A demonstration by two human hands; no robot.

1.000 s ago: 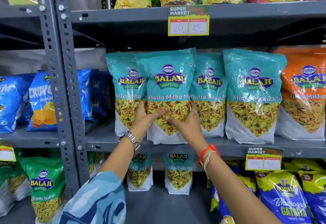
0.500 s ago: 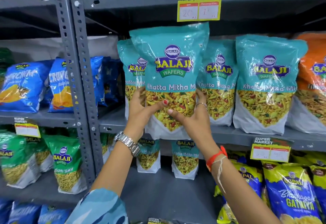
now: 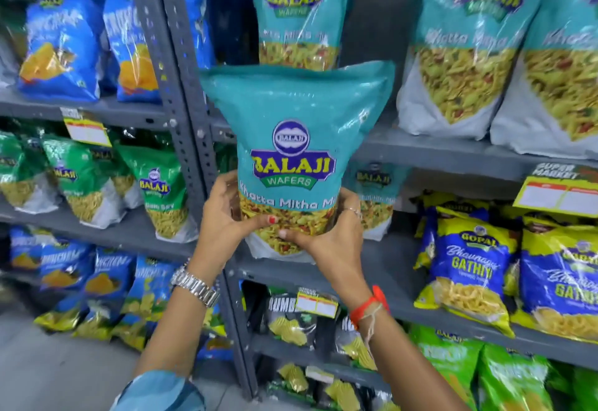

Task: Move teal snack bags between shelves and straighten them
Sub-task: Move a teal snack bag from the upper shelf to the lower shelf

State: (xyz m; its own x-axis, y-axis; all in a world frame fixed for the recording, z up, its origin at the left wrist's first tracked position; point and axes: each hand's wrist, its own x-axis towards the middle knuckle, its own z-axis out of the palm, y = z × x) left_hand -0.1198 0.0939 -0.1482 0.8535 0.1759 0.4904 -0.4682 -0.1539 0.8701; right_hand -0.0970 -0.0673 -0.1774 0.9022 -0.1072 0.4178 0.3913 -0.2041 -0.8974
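Teal snack bag (image 3: 291,158) upright, held clear in front of grey shelf (image 3: 453,155), left hand (image 3: 223,213) and right hand (image 3: 330,239) clasping its lower sides, matching teal bags (image 3: 466,44) standing on that shelf above and right, wristwatch (image 3: 195,286) below the left hand.

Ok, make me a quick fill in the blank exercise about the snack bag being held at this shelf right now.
1. The teal bag is held by ____ hands.
2. The left hand has a ____ on its wrist.
3. The right hand has an orange ____ on its wrist.
4. The word under BALAJI on the held bag is ____.

Missing words: both; watch; band; WAFERS
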